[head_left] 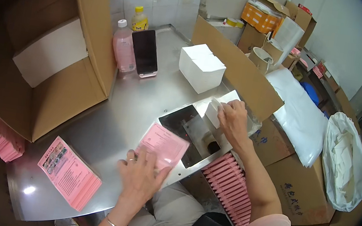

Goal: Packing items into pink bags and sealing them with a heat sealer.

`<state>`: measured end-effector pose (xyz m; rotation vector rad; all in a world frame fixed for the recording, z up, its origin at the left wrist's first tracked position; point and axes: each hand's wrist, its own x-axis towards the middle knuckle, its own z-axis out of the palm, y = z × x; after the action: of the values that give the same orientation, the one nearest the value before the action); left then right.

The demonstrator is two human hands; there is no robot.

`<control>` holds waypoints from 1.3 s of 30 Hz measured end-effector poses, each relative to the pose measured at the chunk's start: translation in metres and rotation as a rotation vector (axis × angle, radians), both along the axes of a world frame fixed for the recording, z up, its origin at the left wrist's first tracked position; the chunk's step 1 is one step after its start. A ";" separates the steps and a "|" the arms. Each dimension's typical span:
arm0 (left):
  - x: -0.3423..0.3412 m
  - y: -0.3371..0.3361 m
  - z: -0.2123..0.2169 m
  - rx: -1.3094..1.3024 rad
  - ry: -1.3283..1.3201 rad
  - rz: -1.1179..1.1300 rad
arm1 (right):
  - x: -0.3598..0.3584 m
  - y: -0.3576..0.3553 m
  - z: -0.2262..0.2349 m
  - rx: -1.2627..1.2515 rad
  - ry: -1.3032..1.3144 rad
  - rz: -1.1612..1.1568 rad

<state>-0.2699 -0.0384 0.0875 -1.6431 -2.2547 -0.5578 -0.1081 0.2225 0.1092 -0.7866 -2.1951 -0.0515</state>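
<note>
My left hand (141, 172) lies over the near edge of a pink printed packet (166, 144), fingers apart and resting on it, thumb beside its near right corner. The packet lies on the metal table at the near left of a dark rectangular opening (200, 139). Beyond that opening, my right hand (234, 121) pinches a folded white tissue (213, 113), its fingers closed at the upper edge. More white tissue (231, 97) shows just behind the hand. A tall stack of white folded tissues (201, 69) stands farther back on the table.
Stacked pink printed packets (69, 173) lie front left. A large open carton (78, 51) fills the left side. Bottles (125, 46) and a dark phone (145, 54) stand behind. A cardboard flap (239, 65) edges the right; pink packets (231, 186) line up below the table.
</note>
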 end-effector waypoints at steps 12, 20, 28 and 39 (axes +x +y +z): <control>0.000 0.003 -0.013 0.015 -0.190 -0.180 | 0.010 -0.001 -0.001 0.058 -0.006 -0.049; -0.021 -0.019 0.014 -0.023 -0.208 -0.108 | -0.021 -0.161 -0.042 0.229 -0.208 0.828; -0.015 -0.029 0.010 0.010 -0.408 -0.043 | -0.079 -0.074 -0.068 -0.193 -0.503 0.365; -0.092 -0.160 0.018 0.230 -0.113 0.598 | -0.016 -0.043 0.015 0.310 -0.131 -0.081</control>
<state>-0.3622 -0.1984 0.1052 -0.7854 -2.4830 -0.7216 -0.1240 0.1797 0.1246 -0.7112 -2.2031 -0.4846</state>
